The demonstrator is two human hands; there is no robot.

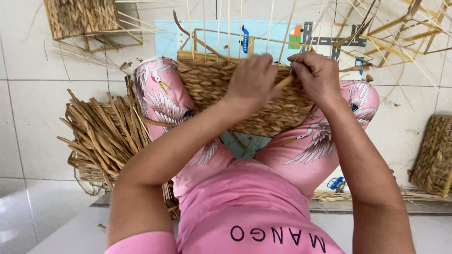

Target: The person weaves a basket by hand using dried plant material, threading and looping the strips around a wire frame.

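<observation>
A half-woven straw basket [212, 80] rests on my knees, with thin upright canes rising from its wooden frame [207, 33]. My left hand [254, 77] presses on the woven top edge near the middle, fingers curled on the weave. My right hand [318, 75] sits just to its right, pinching a straw strand [285, 82] at the rim. Both hands are close together, almost touching.
A heap of dried straw strands [103, 134] lies on the tiled floor at my left. A finished woven basket [82, 16] stands at the far left, another woven piece [435, 157] at the right. Bare cane frames [400, 30] crowd the far right. A patterned mat [325, 40] lies beneath.
</observation>
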